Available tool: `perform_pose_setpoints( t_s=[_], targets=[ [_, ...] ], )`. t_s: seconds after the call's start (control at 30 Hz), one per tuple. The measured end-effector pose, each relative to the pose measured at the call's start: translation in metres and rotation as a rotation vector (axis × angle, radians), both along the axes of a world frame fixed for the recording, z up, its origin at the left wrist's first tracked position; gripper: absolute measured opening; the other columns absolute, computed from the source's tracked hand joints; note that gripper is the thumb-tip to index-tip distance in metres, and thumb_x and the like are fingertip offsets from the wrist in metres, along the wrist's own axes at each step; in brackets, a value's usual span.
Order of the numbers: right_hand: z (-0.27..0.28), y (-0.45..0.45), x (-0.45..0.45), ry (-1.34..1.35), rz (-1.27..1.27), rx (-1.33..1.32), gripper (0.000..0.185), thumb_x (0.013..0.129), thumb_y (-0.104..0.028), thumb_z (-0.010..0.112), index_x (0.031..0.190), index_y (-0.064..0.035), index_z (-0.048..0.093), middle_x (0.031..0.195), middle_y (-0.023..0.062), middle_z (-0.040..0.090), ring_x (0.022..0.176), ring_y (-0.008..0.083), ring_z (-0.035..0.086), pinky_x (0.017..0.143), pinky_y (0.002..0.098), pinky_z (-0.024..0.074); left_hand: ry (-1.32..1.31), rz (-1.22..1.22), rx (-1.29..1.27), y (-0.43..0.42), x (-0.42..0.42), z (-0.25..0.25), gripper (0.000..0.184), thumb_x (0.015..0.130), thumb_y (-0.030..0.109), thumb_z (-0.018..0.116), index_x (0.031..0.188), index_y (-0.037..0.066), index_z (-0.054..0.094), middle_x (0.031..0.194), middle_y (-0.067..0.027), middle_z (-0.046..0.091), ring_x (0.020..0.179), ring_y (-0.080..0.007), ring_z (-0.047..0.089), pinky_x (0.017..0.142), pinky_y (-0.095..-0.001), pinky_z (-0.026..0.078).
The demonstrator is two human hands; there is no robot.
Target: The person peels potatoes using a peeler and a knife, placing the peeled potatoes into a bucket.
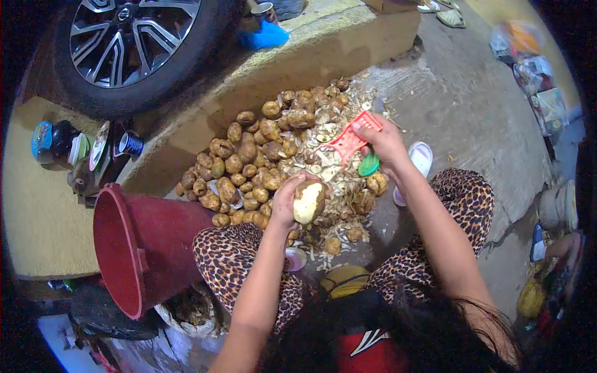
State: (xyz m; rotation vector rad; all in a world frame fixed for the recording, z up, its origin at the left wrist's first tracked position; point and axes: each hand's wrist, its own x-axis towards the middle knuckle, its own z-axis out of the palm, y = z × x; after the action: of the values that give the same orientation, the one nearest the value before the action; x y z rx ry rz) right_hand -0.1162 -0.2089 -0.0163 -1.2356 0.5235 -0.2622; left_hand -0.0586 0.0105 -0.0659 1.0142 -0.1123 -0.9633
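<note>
**Partly peeled potato (pixel 309 202) gripped in the left hand (pixel 286 202), red plastic tool (pixel 351 140) in the right hand (pixel 387 146)**

The hands are held apart, each clamped on its own object. The potato should prove firm and moderately heavy, slick where pale flesh is bared; it is best held by the brown skin. The tool is probably light and stiff, best gripped at its end.

Beyond the left hand, potatoes (pixel 249 168) are heaped; peelings (pixel 320 169) are strewn between the hands. Whether the green piece (pixel 369 164) below the right hand is touched cannot be told. The left hand's side is hemmed in by a patterned trouser leg (pixel 227 248) and a red bucket (pixel 177 227), whose mouth is turned away.
</note>
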Motion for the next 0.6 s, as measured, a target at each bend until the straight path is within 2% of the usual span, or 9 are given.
perform_pose_setpoints(
  t_s=[0.07, 0.17, 0.2, 0.23, 0.33, 0.43, 0.47, 0.57, 0.6],
  targets=[
    [0.012, 0.016, -0.004, -0.039, 0.097, 0.126, 0.018, 0.080, -0.016, 0.063, 0.091, -0.0050, 0.054, 0.068, -0.0021, 0.056, 0.048, 0.0033, 0.047, 0.040, 0.0181, 0.0370, 0.043, 0.060, -0.038, -0.002, -0.007, 0.012, 0.027, 0.088, 0.019, 0.041, 0.096, -0.003, 0.056, 0.092, -0.0096, 0.059, 0.082, -0.0170, 0.059, 0.076, -0.0278, 0.047],
    [0.006, 0.025, -0.008, 0.036, 0.284, -0.030, 0.019, 0.080, -0.017, 0.063, 0.093, -0.0050, 0.054, 0.068, -0.0020, 0.056, 0.047, 0.0035, 0.046, 0.040, 0.0182, 0.0370, 0.033, 0.077, -0.009, -0.002, -0.004, -0.003, 0.027, 0.087, 0.023, 0.044, 0.095, 0.000, 0.055, 0.089, -0.0125, 0.060, 0.081, -0.0193, 0.060, 0.071, -0.0294, 0.049],
    [-0.006, 0.018, -0.002, 0.043, 0.120, -0.109, 0.016, 0.077, -0.015, 0.065, 0.085, -0.0044, 0.056, 0.064, 0.0001, 0.058, 0.045, 0.0063, 0.050, 0.038, 0.0190, 0.0391, 0.006, 0.047, -0.005, 0.001, -0.002, -0.009, 0.028, 0.086, 0.027, 0.045, 0.094, 0.002, 0.053, 0.087, -0.0138, 0.060, 0.078, -0.0210, 0.061, 0.067, -0.0304, 0.050],
    [-0.006, 0.005, 0.001, 0.028, 0.052, -0.125, 0.016, 0.078, -0.015, 0.065, 0.084, -0.0042, 0.056, 0.063, 0.0001, 0.058, 0.045, 0.0062, 0.050, 0.038, 0.0193, 0.0392, -0.024, 0.019, -0.003, 0.002, 0.000, -0.009, 0.029, 0.085, 0.030, 0.045, 0.093, 0.004, 0.052, 0.084, -0.0152, 0.061, 0.075, -0.0227, 0.062, 0.062, -0.0315, 0.052],
    [-0.006, -0.014, 0.003, -0.055, -0.123, -0.084, 0.018, 0.077, -0.017, 0.066, 0.083, -0.0035, 0.056, 0.061, -0.0001, 0.056, 0.045, 0.0056, 0.049, 0.039, 0.0199, 0.0389, 0.006, -0.001, -0.044, 0.001, 0.001, 0.000, 0.033, 0.086, 0.036, 0.043, 0.092, 0.005, 0.052, 0.081, -0.0153, 0.061, 0.072, -0.0238, 0.062, 0.060, -0.0321, 0.052],
    [0.002, -0.001, -0.004, -0.063, 0.062, -0.130, 0.019, 0.078, -0.015, 0.065, 0.088, -0.0044, 0.053, 0.066, -0.0019, 0.055, 0.050, 0.0043, 0.048, 0.041, 0.0181, 0.0378, 0.095, 0.200, 0.049, -0.011, -0.003, 0.022, 0.040, 0.086, 0.044, 0.041, 0.095, 0.006, 0.052, 0.079, -0.0148, 0.061, 0.071, -0.0254, 0.062, 0.062, -0.0352, 0.052],
    [0.000, 0.003, -0.004, -0.074, 0.085, -0.175, 0.017, 0.078, -0.015, 0.065, 0.085, -0.0050, 0.053, 0.065, -0.0019, 0.054, 0.050, 0.0046, 0.049, 0.042, 0.0182, 0.0382, 0.262, 0.074, -0.041, -0.001, 0.004, 0.012, 0.047, 0.084, 0.050, 0.043, 0.101, 0.007, 0.052, 0.090, -0.0134, 0.060, 0.083, -0.0259, 0.060, 0.071, -0.0413, 0.050],
    [-0.011, 0.012, 0.001, -0.134, 0.046, -0.195, 0.020, 0.079, -0.019, 0.065, 0.082, -0.0040, 0.053, 0.060, 0.0003, 0.054, 0.042, 0.0066, 0.047, 0.038, 0.0216, 0.0383, 0.441, 0.336, 0.000, -0.018, -0.011, 0.037, 0.051, 0.082, 0.054, 0.044, 0.104, 0.009, 0.053, 0.096, -0.0093, 0.060, 0.087, -0.0234, 0.058, 0.077, -0.0428, 0.048],
    [-0.011, 0.013, 0.002, -0.143, 0.051, -0.218, 0.020, 0.079, -0.019, 0.065, 0.083, -0.0040, 0.053, 0.060, 0.0008, 0.055, 0.043, 0.0065, 0.048, 0.037, 0.0212, 0.0383, 0.449, 0.281, -0.065, -0.019, -0.011, 0.038, 0.050, 0.082, 0.053, 0.044, 0.105, 0.009, 0.053, 0.102, -0.0082, 0.058, 0.094, -0.0238, 0.055, 0.082, -0.0446, 0.046]
  ],
)
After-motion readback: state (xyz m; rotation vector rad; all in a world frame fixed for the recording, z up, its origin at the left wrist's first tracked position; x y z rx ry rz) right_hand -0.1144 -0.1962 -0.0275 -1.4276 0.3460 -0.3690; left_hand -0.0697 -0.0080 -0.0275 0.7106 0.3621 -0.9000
